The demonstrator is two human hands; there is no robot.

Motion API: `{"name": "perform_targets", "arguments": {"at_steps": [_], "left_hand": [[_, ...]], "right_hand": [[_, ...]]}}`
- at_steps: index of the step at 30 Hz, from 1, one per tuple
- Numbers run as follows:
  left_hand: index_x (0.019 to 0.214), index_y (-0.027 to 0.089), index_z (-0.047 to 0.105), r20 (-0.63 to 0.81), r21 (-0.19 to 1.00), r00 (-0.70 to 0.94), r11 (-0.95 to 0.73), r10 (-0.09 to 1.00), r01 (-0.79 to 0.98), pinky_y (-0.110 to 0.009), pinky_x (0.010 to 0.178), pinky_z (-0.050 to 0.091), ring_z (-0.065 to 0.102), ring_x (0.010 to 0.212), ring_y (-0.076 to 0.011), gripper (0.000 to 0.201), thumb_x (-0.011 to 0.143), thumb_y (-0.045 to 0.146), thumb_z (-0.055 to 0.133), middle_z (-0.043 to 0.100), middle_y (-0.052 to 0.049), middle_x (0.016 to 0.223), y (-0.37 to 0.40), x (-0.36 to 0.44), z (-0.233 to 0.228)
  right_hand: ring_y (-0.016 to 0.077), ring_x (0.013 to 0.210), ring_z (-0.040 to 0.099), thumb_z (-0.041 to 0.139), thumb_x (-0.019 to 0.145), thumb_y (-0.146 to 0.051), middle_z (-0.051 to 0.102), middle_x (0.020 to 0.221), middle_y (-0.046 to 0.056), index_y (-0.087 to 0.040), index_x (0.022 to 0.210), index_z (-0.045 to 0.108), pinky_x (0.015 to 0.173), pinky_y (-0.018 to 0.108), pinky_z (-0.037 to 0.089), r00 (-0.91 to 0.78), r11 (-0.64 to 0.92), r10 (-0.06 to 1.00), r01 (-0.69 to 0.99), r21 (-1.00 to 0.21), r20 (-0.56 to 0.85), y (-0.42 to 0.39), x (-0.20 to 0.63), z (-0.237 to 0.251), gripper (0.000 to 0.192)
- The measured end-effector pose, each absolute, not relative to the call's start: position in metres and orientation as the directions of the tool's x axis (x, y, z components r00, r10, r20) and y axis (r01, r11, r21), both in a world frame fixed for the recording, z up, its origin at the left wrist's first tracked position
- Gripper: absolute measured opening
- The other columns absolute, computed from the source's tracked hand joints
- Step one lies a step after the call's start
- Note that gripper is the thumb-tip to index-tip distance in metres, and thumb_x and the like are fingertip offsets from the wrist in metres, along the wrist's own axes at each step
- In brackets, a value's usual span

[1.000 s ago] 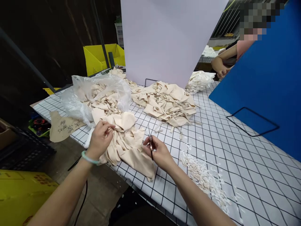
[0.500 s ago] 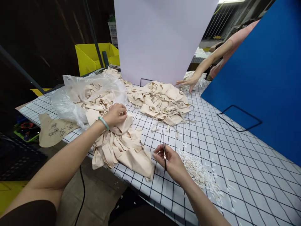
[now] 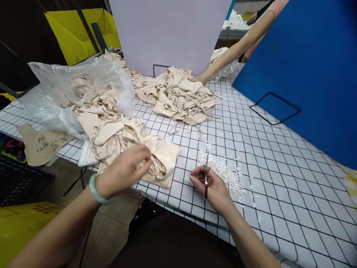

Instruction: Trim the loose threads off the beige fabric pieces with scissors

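My right hand [image 3: 210, 184] holds a small pair of scissors [image 3: 206, 175], blades pointing away from me, just above the checked cloth. My left hand [image 3: 129, 167], with a pale green bangle [image 3: 97, 191] on the wrist, is over the near edge of a heap of beige fabric pieces [image 3: 108, 132]. Its fingers are bent and slightly smeared, so whether they grip fabric cannot be made out. Beside its fingertips lies a flat beige piece [image 3: 170, 152] with narrow straps. Small white scraps [image 3: 225, 171] are scattered beyond my right hand.
A second beige pile [image 3: 184, 96] lies farther back, with another person's hand [image 3: 202, 78] at it. A clear plastic bag [image 3: 55, 100] surrounds fabric at left. A marked cardboard pattern [image 3: 41, 145] overhangs the edge. White [image 3: 170, 33] and blue [image 3: 301, 74] panels stand behind.
My left hand has come down and nearer me from farther up the fabric heap. The other person's hand has reached onto the back pile. My right hand still has the scissors; the view has shifted.
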State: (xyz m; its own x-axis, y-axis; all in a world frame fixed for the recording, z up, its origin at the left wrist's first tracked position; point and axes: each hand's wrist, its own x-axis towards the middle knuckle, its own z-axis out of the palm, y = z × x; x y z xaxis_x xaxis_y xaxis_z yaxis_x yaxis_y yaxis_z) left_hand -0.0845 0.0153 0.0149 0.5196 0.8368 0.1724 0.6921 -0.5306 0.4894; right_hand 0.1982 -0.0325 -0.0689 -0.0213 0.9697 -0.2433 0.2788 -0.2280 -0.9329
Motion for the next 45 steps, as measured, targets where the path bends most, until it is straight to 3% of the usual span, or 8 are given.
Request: {"name": "perform_targets", "arguments": {"at_steps": [3,6,10,17,24,29,35,45], "left_hand": [[0.1,0.016,0.071,0.17,0.205,0.477,-0.504,0.863,0.839,-0.055,0.1,0.048,0.057,0.116,-0.0322,0.023,0.087,0.009,0.054,0.065,-0.014,0.118,0.056,-0.101,0.014],[0.097,0.018,0.073,-0.033,0.145,0.643,-0.632,0.766,0.761,-0.059,0.111,0.037,0.051,0.127,-0.035,0.024,0.079,0.008,0.061,0.063,-0.012,0.128,0.084,-0.097,0.0],[0.071,0.016,0.065,-0.101,0.194,0.743,-0.719,0.662,0.667,-0.045,0.093,0.048,0.061,0.09,-0.0244,0.014,0.085,0.018,0.062,0.067,-0.009,0.09,0.096,-0.077,0.0],[0.082,0.016,0.056,0.222,0.475,0.769,-0.755,0.6,0.452,-0.026,0.065,0.044,0.054,0.07,-0.0151,0.023,0.101,0.024,0.045,0.059,-0.003,0.078,0.053,-0.024,0.062],[0.082,0.016,0.06,-0.153,0.733,0.692,-0.389,0.706,0.559,-0.024,0.059,0.041,0.054,0.064,-0.0133,0.028,0.1,0.033,0.046,0.06,-0.001,0.073,0.033,-0.034,0.06],[0.096,0.014,0.067,-0.54,0.743,0.597,0.003,0.593,0.669,-0.021,0.05,0.036,0.048,0.055,-0.0109,0.023,0.089,0.033,0.056,0.055,0.001,0.07,0.046,-0.067,0.058],[0.103,0.013,0.068,-0.45,0.888,0.698,0.193,0.557,0.418,-0.019,0.055,0.042,0.052,0.062,-0.0098,0.026,0.08,0.021,0.061,0.063,-0.002,0.079,0.042,-0.062,0.062],[0.094,0.01,0.072,-0.344,0.93,0.735,0.104,0.584,0.353,-0.019,0.046,0.027,0.033,0.051,-0.0068,0.035,0.094,0.042,0.058,0.046,0.003,0.061,0.032,-0.064,0.054]], "right_hand": [[0.0189,0.079,0.058,0.07,0.082,-0.047,0.063,0.088,0.004,-0.022,0.094,0.06,0.076,0.035,0.049,-0.028,-0.215,0.973,0.27,-0.939,-0.23,-0.033,0.195,-0.067,0.03],[0.0188,0.081,0.058,0.07,0.082,-0.046,0.064,0.094,0.005,-0.023,0.095,0.059,0.078,0.035,0.049,-0.028,-0.179,0.981,0.271,-0.946,-0.193,-0.032,0.189,-0.059,0.029],[0.0189,0.081,0.059,0.071,0.082,-0.044,0.065,0.095,0.006,-0.022,0.094,0.059,0.078,0.035,0.05,-0.047,-0.16,0.983,0.268,-0.95,-0.178,-0.031,0.184,-0.055,0.028],[0.0223,0.102,0.061,0.077,0.08,-0.043,0.063,0.117,0.007,-0.027,0.114,0.057,0.088,0.038,0.054,0.024,0.073,0.997,0.072,-0.995,0.075,-0.018,0.168,-0.035,0.043],[0.0175,0.075,0.061,0.072,0.081,-0.031,0.062,0.08,0.0,-0.022,0.082,0.06,0.071,0.032,0.052,-0.117,0.009,0.993,0.06,-0.998,0.002,-0.015,0.168,-0.041,0.015],[0.0191,0.082,0.062,0.072,0.079,-0.033,0.063,0.082,0.001,-0.022,0.082,0.058,0.077,0.034,0.052,0.035,-0.05,0.998,-0.038,-0.998,-0.051,-0.009,0.172,-0.048,0.018],[0.0179,0.081,0.064,0.079,0.073,-0.033,0.067,0.096,0.003,-0.022,0.099,0.062,0.072,0.032,0.054,-0.349,-0.071,0.935,-0.001,-0.997,-0.066,-0.01,0.146,-0.03,0.033],[0.0131,0.067,0.054,0.077,0.074,-0.034,0.06,0.075,-0.002,-0.02,0.083,0.062,0.062,0.026,0.043,-0.296,-0.097,0.954,-0.138,-0.986,-0.052,0.019,0.169,-0.018,0.022]]}}
